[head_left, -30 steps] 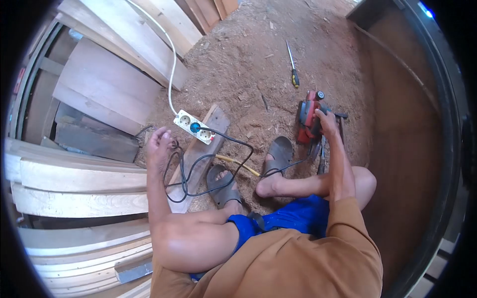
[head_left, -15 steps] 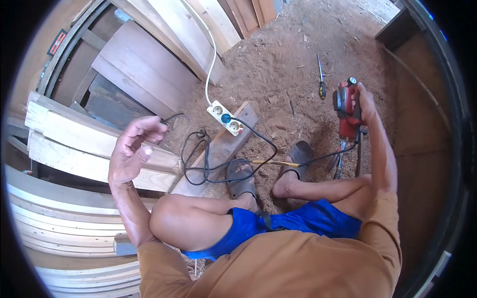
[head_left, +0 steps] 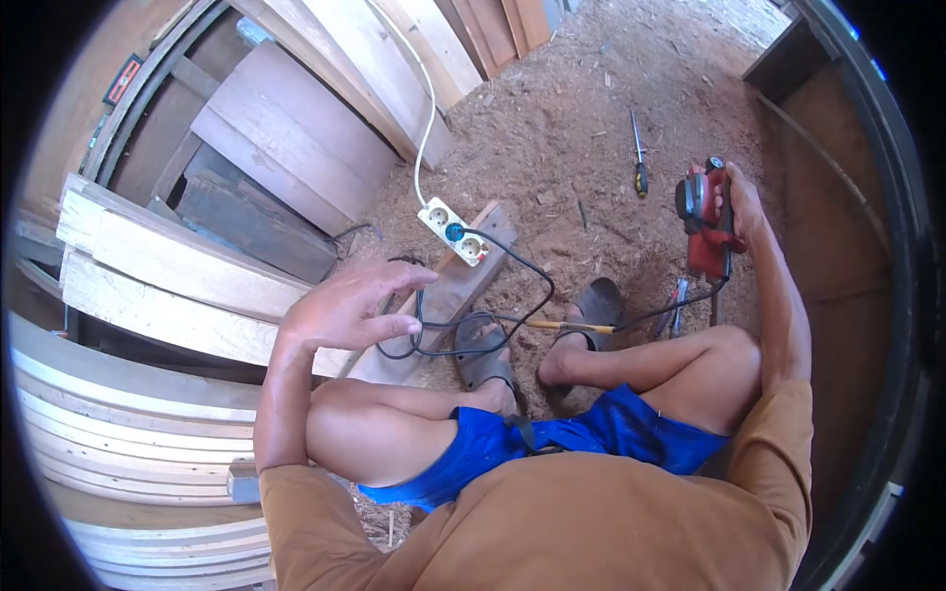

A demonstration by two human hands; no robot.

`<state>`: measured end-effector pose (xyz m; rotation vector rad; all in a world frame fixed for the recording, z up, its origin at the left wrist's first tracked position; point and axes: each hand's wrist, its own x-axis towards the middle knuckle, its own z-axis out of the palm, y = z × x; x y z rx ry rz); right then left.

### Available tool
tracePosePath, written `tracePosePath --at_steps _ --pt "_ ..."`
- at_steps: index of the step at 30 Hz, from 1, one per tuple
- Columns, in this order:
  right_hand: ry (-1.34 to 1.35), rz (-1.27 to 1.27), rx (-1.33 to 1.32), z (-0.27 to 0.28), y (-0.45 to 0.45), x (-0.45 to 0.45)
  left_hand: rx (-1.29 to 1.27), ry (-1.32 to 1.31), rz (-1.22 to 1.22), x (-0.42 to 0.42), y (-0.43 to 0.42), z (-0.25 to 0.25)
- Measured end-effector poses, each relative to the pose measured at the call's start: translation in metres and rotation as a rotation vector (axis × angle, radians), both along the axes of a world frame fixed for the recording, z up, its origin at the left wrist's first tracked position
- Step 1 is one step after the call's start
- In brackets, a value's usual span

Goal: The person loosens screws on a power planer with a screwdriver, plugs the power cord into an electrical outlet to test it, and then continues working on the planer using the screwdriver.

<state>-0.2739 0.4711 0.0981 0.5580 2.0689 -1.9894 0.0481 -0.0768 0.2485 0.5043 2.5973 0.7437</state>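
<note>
My right hand [head_left: 746, 205] is wrapped round the handle of a red electric planer [head_left: 706, 251], held up off the ground to the right of my knees. The planer's black cord [head_left: 537, 271] runs past my feet in loose loops to a white power strip [head_left: 435, 213]. Over those loops, above my knee, my left hand [head_left: 357, 305] is empty with its thumb and fingers apart. Whether it touches the cord I cannot tell. The power strip rests on a wooden plank [head_left: 481, 268] in front of my feet, with a blue-faced plug in it.
A screwdriver [head_left: 640, 163] lies on the sawdust-covered ground [head_left: 572, 128]. Other hand tools [head_left: 675, 305] lie below the planer, and a yellow stick [head_left: 570, 326] is between my sandals. Stacked boards [head_left: 177, 266] fill the left side. A dark-framed panel [head_left: 838, 295] stands at right.
My left hand has moved right and down toward the cord loops, its fingers stretching out from a curl. The planer in my right hand has shifted slightly right.
</note>
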Motion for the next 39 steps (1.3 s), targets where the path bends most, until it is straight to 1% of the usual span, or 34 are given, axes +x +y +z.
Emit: tracePosePath --at_steps 1,4,8,13,16,17,20,22,26,29,30,31,34,39 --pt "0.005 -0.013 0.033 0.001 0.001 0.005 -0.045 -0.007 -0.016 0.000 0.000 -0.002" --pt "0.024 -0.062 0.070 -0.003 0.012 0.008 0.008 0.024 -0.036 -0.001 -0.005 -0.014" --pt "0.016 -0.134 0.100 -0.012 0.035 0.004 0.052 -0.023 0.034 -0.002 -0.006 -0.021" --pt "0.014 -0.188 0.004 -0.011 0.048 0.009 0.025 0.003 -0.005 0.001 -0.008 -0.028" --pt "0.009 -0.223 -0.001 0.000 0.043 0.018 0.011 -0.077 0.015 0.002 -0.007 -0.026" --pt "0.010 -0.228 0.005 0.003 0.040 0.021 0.013 -0.067 0.018 0.003 -0.008 -0.027" --pt "0.035 -0.224 0.002 -0.006 0.054 0.012 0.027 -0.034 0.021 0.007 -0.012 -0.033" --pt "0.039 -0.204 -0.009 -0.002 0.051 0.014 0.049 -0.005 0.015 0.008 -0.015 -0.037" --pt "0.039 -0.200 -0.011 -0.005 0.046 0.013 0.034 -0.035 0.034 0.010 -0.017 -0.038" --pt "0.034 -0.165 0.015 0.000 0.039 0.017 0.062 -0.031 0.042 0.011 -0.017 -0.037" --pt "0.029 -0.152 -0.030 -0.003 0.042 0.014 0.076 -0.020 0.042 0.012 -0.019 -0.039" --pt "0.035 -0.138 -0.012 -0.006 0.045 0.012 0.087 -0.011 0.042 0.011 -0.020 -0.040" --pt "0.030 -0.195 0.075 0.011 0.027 0.022 0.090 -0.040 0.059 0.011 -0.015 -0.036" --pt "0.020 -0.199 0.056 0.017 0.025 0.029 0.084 -0.050 0.050 0.009 -0.013 -0.036"
